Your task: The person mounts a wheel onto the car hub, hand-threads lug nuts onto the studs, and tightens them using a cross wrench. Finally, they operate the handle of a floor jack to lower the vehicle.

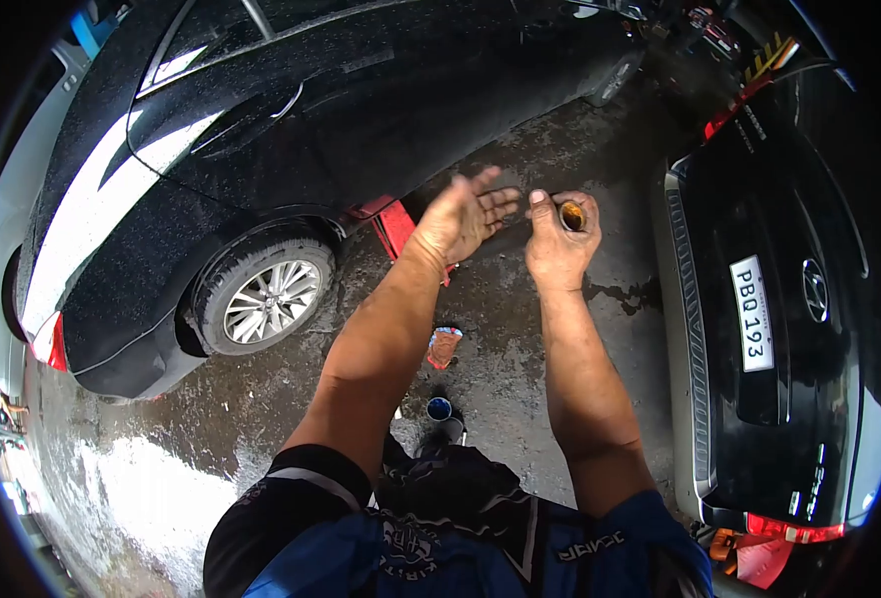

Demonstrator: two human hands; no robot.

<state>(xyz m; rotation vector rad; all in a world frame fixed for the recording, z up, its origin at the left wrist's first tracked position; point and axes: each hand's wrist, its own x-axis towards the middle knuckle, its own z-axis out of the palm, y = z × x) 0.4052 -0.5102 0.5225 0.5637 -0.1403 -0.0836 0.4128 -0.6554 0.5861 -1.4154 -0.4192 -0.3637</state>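
Note:
My right hand (563,244) is closed around a small round hollow piece (573,215), whose open end faces up and shows an amber-brown inside. What exactly this piece is, I cannot make out. To its left, my left hand (468,217) is held up with the fingers spread and slightly blurred, and nothing shows in it. Both hands look smudged and are apart from each other. Below them on the floor lies an open packet (444,347) with something orange-brown in it. A small container with a blue inside (439,409) stands closer to my feet.
A black car (261,169) is on the left, its wheel (271,301) near my left forearm. Beside it, a red jack-like piece (394,231) reaches out at the car's lower edge. Another dark vehicle (789,249) stands close on my right. The concrete floor (500,399) has wet, dark stains.

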